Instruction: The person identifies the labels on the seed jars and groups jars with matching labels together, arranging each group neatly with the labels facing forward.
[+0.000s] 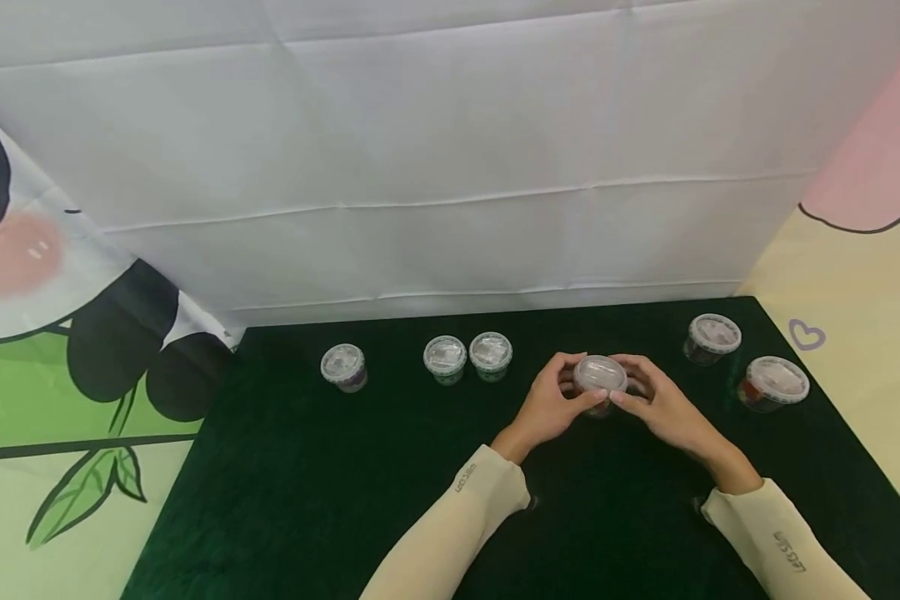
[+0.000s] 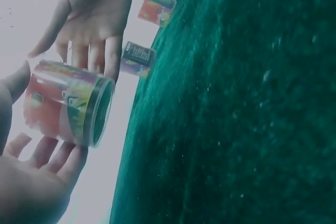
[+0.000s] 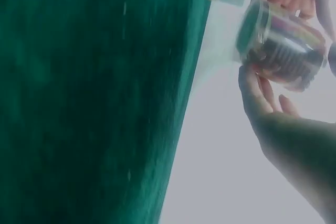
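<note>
Over the green cloth (image 1: 307, 500), my head feed shows the left hand (image 1: 555, 400) and the right hand (image 1: 663, 408) gripping 1 clear-lidded tub (image 1: 600, 374) between them, at opposite sides. To their left I count 1 lone tub (image 1: 343, 367) and 2 side-by-side tubs (image 1: 444, 357); to their right, 2 further tubs (image 1: 776, 380) stand near the cloth's edge.
</note>
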{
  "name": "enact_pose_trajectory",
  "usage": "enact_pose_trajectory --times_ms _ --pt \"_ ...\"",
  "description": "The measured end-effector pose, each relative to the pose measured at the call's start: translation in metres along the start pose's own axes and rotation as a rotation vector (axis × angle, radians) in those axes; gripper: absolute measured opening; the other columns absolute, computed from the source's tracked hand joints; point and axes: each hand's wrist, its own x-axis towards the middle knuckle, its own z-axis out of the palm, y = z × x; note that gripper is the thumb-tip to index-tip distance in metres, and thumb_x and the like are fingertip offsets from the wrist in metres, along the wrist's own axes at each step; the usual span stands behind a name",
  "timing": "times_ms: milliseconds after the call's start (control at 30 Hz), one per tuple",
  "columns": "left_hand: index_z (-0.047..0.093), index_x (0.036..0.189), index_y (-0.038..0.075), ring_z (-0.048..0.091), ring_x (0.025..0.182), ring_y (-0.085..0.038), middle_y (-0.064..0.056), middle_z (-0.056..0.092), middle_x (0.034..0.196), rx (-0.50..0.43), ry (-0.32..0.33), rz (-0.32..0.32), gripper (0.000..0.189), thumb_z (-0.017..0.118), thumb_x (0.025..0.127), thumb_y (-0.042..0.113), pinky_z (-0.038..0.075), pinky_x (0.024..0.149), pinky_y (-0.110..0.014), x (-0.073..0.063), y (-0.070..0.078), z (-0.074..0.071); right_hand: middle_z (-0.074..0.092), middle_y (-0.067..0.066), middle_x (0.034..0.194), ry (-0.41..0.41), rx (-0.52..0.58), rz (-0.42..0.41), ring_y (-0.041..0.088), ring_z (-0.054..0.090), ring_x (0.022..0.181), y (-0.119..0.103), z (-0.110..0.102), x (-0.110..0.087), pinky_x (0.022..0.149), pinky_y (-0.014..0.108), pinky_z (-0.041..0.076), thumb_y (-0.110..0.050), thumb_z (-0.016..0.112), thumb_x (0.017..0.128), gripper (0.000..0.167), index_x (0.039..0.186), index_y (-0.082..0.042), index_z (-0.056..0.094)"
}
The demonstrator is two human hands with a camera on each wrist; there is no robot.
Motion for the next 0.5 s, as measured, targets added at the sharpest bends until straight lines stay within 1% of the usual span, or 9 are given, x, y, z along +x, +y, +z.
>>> enact_pose_trajectory --times_ms 67,133,167,200,233,267,333,433,500 --pt "0.049 0.150 0.012 0.059 0.125 -0.011 -0.006 0.057 0.144 -0.014 0.018 0.007 0.058 0.077 0.100 0.022 0.049 0.110 -0.026 -0.004 0.001 -0.002 0.041 0.032 0.156 0.002 0.012 0.005 0.054 0.039 0.146 -0.002 0.003 0.000 0.115 0.045 0.047 -0.011 0.057 0.110 0.056 0.157 0.006 0.031" --pt "0.047 0.150 0.013 0.057 0.127 -0.012 -0.006 0.056 0.145 -0.032 0.013 0.016 0.058 0.076 0.100 0.021 0.048 0.112 -0.027 -0.007 0.002 -0.005 0.040 0.032 0.158 -0.005 0.019 0.002 0.055 0.035 0.149 -0.004 0.004 0.000 0.117 0.059 0.038 -0.012 0.056 0.111 0.055 0.157 0.006 0.031" --pt "0.047 0.151 0.013 0.057 0.128 -0.013 -0.006 0.056 0.146 -0.039 0.004 0.019 0.058 0.075 0.101 0.020 0.048 0.112 -0.028 -0.009 0.002 -0.007 0.039 0.032 0.159 -0.011 0.023 0.001 0.055 0.034 0.149 -0.004 0.005 0.000 0.116 0.062 0.034 -0.012 0.055 0.111 0.054 0.157 0.006 0.032" --pt "0.046 0.153 0.013 0.057 0.129 -0.014 -0.007 0.055 0.147 -0.039 -0.007 0.017 0.058 0.074 0.102 0.020 0.048 0.113 -0.028 -0.011 0.002 -0.010 0.040 0.032 0.159 -0.016 0.026 -0.003 0.055 0.033 0.150 -0.004 0.005 0.000 0.116 0.063 0.033 -0.012 0.054 0.112 0.053 0.157 0.006 0.032" --pt "0.045 0.154 0.013 0.057 0.130 -0.015 -0.007 0.055 0.148 -0.036 -0.020 0.014 0.058 0.072 0.103 0.020 0.047 0.113 -0.028 -0.012 0.003 -0.012 0.039 0.032 0.159 -0.023 0.028 -0.005 0.055 0.033 0.150 -0.004 0.005 0.000 0.117 0.059 0.035 -0.012 0.053 0.112 0.053 0.157 0.005 0.032" --pt "0.045 0.155 0.013 0.057 0.131 -0.015 -0.007 0.055 0.149 -0.036 -0.031 0.009 0.058 0.071 0.104 0.020 0.047 0.113 -0.028 -0.014 0.003 -0.014 0.040 0.031 0.159 -0.026 0.028 -0.011 0.054 0.033 0.150 -0.004 0.006 0.000 0.118 0.053 0.038 -0.012 0.053 0.112 0.052 0.157 0.005 0.032" --pt "0.046 0.156 0.012 0.058 0.133 -0.017 -0.009 0.056 0.149 -0.048 -0.034 0.003 0.056 0.069 0.105 0.020 0.047 0.114 -0.029 -0.016 0.002 -0.017 0.040 0.030 0.160 -0.031 0.033 -0.019 0.053 0.034 0.150 -0.004 0.008 0.000 0.117 0.037 0.043 -0.013 0.052 0.113 0.052 0.158 0.004 0.032" --pt "0.049 0.154 0.010 0.058 0.137 -0.020 -0.010 0.056 0.150 -0.098 -0.014 -0.006 0.054 0.070 0.104 0.017 0.046 0.116 -0.030 -0.020 0.001 -0.019 0.036 0.029 0.162 -0.031 0.055 -0.023 0.052 0.032 0.151 -0.006 0.015 0.000 0.112 0.016 0.041 -0.014 0.052 0.113 0.054 0.160 0.003 0.030" --pt "0.050 0.151 0.009 0.059 0.137 -0.023 -0.011 0.055 0.150 -0.145 0.016 -0.007 0.053 0.071 0.103 0.016 0.046 0.116 -0.033 -0.023 0.001 -0.019 0.033 0.029 0.163 -0.024 0.079 -0.019 0.052 0.030 0.152 -0.008 0.021 0.000 0.110 0.016 0.042 -0.015 0.052 0.113 0.056 0.161 0.001 0.028"
